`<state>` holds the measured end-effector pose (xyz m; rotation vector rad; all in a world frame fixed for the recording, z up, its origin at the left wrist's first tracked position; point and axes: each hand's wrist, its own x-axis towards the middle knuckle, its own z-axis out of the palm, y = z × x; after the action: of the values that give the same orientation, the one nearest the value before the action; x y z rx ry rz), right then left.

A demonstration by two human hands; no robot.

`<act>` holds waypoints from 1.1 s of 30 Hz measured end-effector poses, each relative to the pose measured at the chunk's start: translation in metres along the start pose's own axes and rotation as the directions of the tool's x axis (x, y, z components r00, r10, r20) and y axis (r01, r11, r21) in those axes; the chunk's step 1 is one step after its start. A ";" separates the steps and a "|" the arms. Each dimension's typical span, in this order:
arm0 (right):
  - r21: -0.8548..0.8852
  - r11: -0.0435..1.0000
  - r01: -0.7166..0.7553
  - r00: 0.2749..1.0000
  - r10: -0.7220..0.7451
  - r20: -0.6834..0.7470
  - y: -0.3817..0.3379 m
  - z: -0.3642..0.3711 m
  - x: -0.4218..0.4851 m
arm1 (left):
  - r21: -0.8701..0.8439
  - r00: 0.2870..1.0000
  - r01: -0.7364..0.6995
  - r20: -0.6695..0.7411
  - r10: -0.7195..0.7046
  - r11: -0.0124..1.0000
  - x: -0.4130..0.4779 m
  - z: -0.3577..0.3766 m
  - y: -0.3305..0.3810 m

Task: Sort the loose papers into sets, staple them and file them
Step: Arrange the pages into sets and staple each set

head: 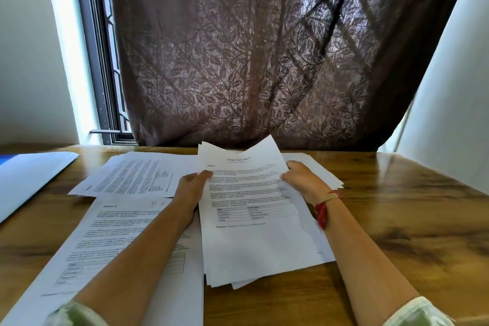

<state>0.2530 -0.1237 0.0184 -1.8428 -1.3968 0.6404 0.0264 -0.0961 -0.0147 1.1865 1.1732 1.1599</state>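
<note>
Both hands hold a thick stack of printed papers [254, 235] above the wooden table [412, 214]. Its top page carries a title, paragraphs and a small table. My left hand [191, 190] grips the stack's left edge, thumb on top. At the right edge my right hand [301, 180] grips it the same way. A single printed sheet [111, 241] lies flat under my left forearm. More loose sheets [137, 174] are spread behind it, and several others [322, 174] lie under my right hand.
A white and blue folder [29, 180] lies at the table's left edge. A brown leaf-patterned curtain [251, 47] hangs right behind the table, with a window frame [105, 74] to its left. White walls stand on both sides.
</note>
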 end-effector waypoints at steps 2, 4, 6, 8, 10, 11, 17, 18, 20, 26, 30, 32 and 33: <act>0.067 0.997 0.027 0.999 -0.029 0.030 -0.003 -0.001 -0.004 | 0.021 0.999 -0.002 0.036 0.001 1.000 0.000 -0.001 -0.002; 0.229 0.973 0.009 0.998 -0.025 0.066 -0.003 -0.005 -0.006 | 0.025 0.999 -0.002 0.035 0.001 1.000 0.000 -0.002 -0.003; 0.379 0.925 -0.034 0.997 0.007 0.072 -0.002 -0.010 -0.006 | -0.013 1.000 0.012 0.024 -0.012 1.000 0.001 -0.003 -0.002; 0.442 0.896 -0.050 0.997 0.074 -0.037 -0.001 -0.013 -0.002 | -0.072 0.999 0.032 0.019 -0.031 0.997 0.000 -0.003 0.000; 0.511 0.860 -0.009 0.968 0.135 -0.210 0.006 -0.014 0.007 | -0.097 0.999 0.036 0.030 -0.033 0.995 -0.003 -0.005 0.002; 0.514 0.857 0.025 0.950 0.139 -0.279 0.010 -0.015 0.010 | -0.109 0.999 0.033 0.045 -0.028 0.993 -0.004 -0.005 0.002; 0.536 0.842 -0.059 0.994 0.099 -0.045 0.025 -0.019 0.014 | -0.192 0.995 0.004 0.102 0.016 0.981 -0.002 -0.007 0.004; 0.532 0.843 -0.087 0.995 0.094 0.014 0.023 -0.020 0.015 | -0.206 0.992 -0.006 0.120 0.031 0.979 -0.004 -0.006 0.004; 0.569 0.817 -0.092 0.996 0.077 0.051 0.020 -0.018 0.012 | -0.223 0.986 -0.023 0.154 0.059 0.974 -0.007 -0.006 0.004; 0.625 0.768 0.140 0.989 -0.077 -0.127 0.019 -0.020 0.005 | -0.263 0.979 -0.049 0.180 0.099 0.963 -0.009 -0.005 0.004; 0.593 0.782 0.190 0.977 -0.093 -0.190 0.018 -0.017 0.007 | -0.263 0.982 -0.040 0.170 0.087 0.964 -0.010 -0.004 0.005; 0.600 0.776 0.195 0.976 -0.092 -0.199 0.019 -0.014 0.007 | -0.261 0.983 -0.037 0.165 0.083 0.965 -0.008 -0.004 0.003; 0.612 0.769 0.185 0.977 -0.073 -0.202 0.021 -0.013 0.009 | -0.261 0.984 -0.033 0.161 0.077 0.965 -0.007 -0.004 0.003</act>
<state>0.2780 -0.1214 0.0107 -1.2161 -1.0137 0.7499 0.0222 -0.1032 -0.0117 1.0997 0.8373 1.1877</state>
